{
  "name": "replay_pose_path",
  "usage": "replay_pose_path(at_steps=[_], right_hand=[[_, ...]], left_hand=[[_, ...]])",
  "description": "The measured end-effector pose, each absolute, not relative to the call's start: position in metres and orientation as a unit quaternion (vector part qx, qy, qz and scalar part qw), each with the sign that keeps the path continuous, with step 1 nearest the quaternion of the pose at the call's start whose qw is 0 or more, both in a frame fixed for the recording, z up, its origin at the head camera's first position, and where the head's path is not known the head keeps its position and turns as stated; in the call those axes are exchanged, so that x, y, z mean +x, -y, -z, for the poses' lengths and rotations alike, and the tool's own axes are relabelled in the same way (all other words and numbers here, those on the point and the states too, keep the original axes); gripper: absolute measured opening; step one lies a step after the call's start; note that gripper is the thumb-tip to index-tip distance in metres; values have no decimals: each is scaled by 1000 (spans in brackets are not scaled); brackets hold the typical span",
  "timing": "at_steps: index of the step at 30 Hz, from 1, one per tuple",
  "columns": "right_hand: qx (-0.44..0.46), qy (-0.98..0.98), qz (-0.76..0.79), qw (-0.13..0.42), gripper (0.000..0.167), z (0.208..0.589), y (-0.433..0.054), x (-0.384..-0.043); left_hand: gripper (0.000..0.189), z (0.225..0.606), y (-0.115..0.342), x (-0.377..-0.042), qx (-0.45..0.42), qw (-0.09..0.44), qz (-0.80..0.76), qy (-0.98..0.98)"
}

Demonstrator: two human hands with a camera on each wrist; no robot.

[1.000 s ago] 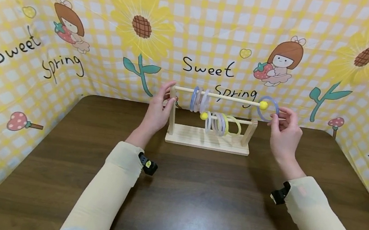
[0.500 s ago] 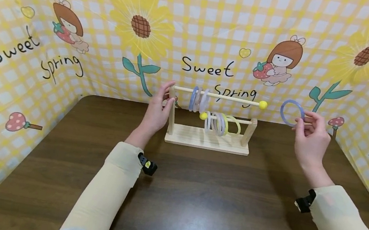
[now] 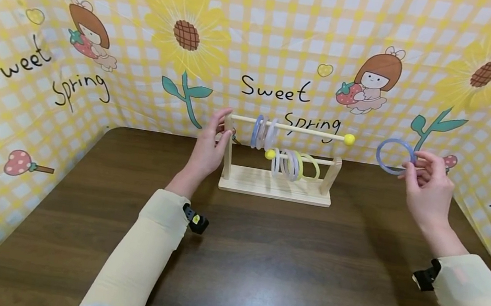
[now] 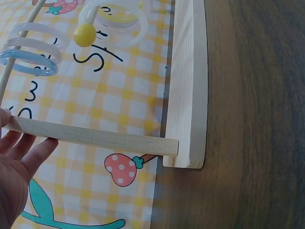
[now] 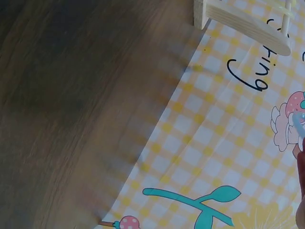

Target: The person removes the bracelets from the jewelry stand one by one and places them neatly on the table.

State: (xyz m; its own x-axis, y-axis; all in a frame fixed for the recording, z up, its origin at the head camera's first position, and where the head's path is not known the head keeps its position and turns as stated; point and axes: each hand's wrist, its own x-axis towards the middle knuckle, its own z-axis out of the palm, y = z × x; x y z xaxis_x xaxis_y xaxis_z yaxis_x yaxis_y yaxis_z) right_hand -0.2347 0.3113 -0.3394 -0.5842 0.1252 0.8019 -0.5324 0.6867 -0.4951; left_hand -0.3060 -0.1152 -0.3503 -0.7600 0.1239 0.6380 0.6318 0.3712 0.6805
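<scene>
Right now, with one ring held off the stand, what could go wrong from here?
The held blue ring is pinched at one edge by the right hand, so it might slip and drop. The left hand grips the tall post near its top; an uneven push could tip the stand. The upper rod is supported at one end only, so a knock could make its rings slide.

You pinch a blue ring (image 3: 379, 153) in your right hand (image 3: 431, 190), apart from the upright, ring-hung wooden stand (image 3: 275, 191) your left hand (image 3: 209, 148) holds.
</scene>
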Motion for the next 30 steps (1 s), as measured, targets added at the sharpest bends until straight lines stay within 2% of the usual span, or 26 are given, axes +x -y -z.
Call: replay_pose_path(at_steps=[16,30], right_hand=[[175,854,-363,330,27,358,-325,-241],[162,913,-351,132,22,376,-330,-255]], left_hand=[[45,349,115,-304,-238,252,504,791],[45,349,114,-304,-239,254,503,790]])
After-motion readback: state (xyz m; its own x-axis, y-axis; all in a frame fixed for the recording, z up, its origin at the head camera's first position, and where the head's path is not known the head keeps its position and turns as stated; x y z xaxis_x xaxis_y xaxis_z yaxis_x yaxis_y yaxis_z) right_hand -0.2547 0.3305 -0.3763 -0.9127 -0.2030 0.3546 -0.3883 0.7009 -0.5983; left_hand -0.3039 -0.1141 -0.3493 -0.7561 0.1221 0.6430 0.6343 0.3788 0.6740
